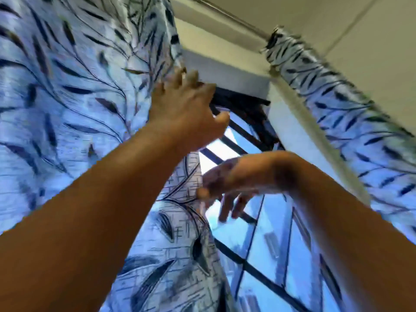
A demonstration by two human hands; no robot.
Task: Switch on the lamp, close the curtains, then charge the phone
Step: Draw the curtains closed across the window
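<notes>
A: What do the curtains look like?

B: Pale blue-white cloth printed with dark, slender leaves on thin curving stems. The left curtain is drawn out wide and fills the left side of the view, its free edge running down the middle. The right curtain is bunched into a narrow bundle hanging from the curtain rod at the upper right.

A: So there's a gap?

B: Yes. Between the two panels the window shows, bright, crossed by dark bars.

A: And the hands?

B: Both arms reach upward. The left hand is up at the left curtain's free edge, fingers spread and loosely curved; the fingertips lie against the fabric, but blur keeps me from telling whether they pinch it. The right hand is lower, in front of the window, just beside the same edge, fingers drooping and apart, closed on nothing I can make out.

A: Anything around that?

B: A cream wall above the window and a plain ceiling at the upper right corner.
</notes>
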